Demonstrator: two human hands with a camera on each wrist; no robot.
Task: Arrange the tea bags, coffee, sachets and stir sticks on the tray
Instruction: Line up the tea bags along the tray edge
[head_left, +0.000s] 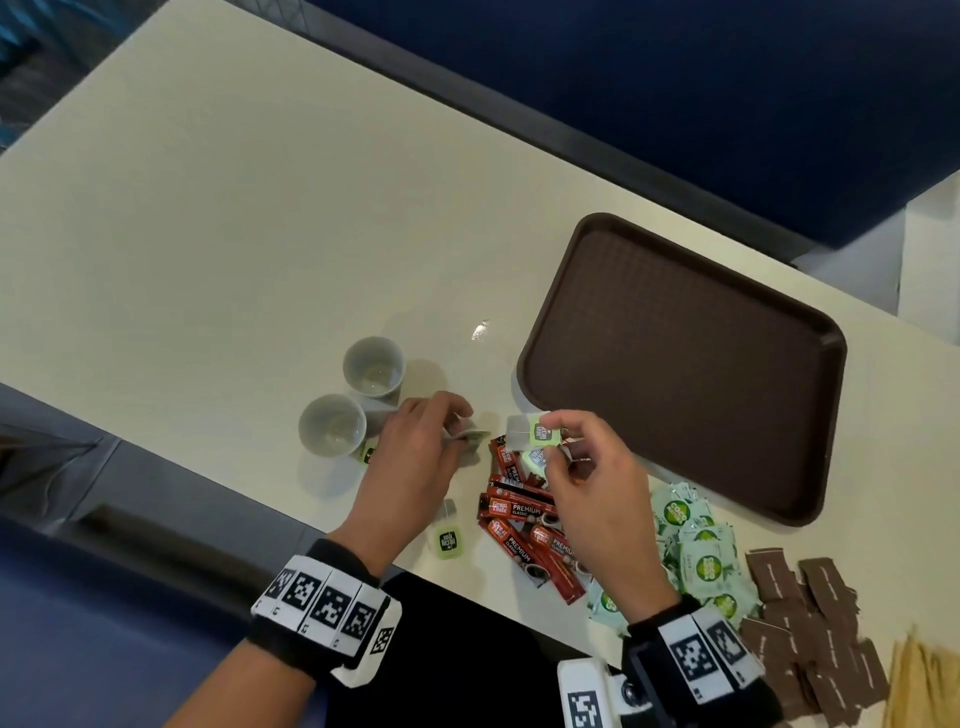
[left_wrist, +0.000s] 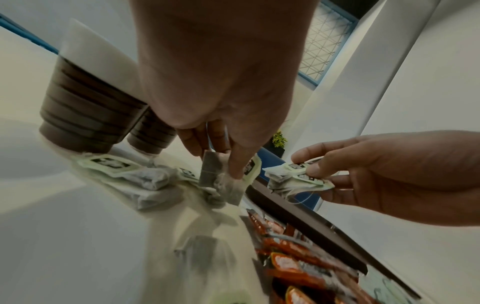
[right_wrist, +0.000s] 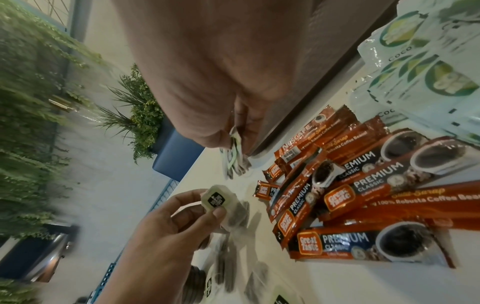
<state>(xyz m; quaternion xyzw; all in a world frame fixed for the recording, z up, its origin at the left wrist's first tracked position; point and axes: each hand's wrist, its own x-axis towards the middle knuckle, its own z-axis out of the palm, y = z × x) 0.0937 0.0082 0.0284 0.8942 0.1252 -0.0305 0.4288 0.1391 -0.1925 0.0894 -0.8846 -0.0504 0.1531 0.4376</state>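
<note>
My left hand (head_left: 460, 431) pinches one tea bag (left_wrist: 211, 170) by its green tag (right_wrist: 217, 199), just above the table beside the cups. My right hand (head_left: 560, 444) pinches a small bunch of green-tagged tea bags (head_left: 537, 435) near the front left corner of the brown tray (head_left: 675, 364), which holds nothing. More tea bags (left_wrist: 130, 172) lie by the cups, and one (head_left: 447, 535) lies near my left wrist. Red coffee sachets (head_left: 519, 530) are heaped under my right hand. Pale green sachets (head_left: 696, 551), brown sachets (head_left: 810, 623) and wooden stir sticks (head_left: 922, 686) lie to the right.
Two paper cups (head_left: 374, 366) (head_left: 332, 425) stand upright left of my left hand. The cream table (head_left: 234, 234) stretches far to the left and back. Its front edge runs close under my wrists. Blue seating lies beyond the far edge.
</note>
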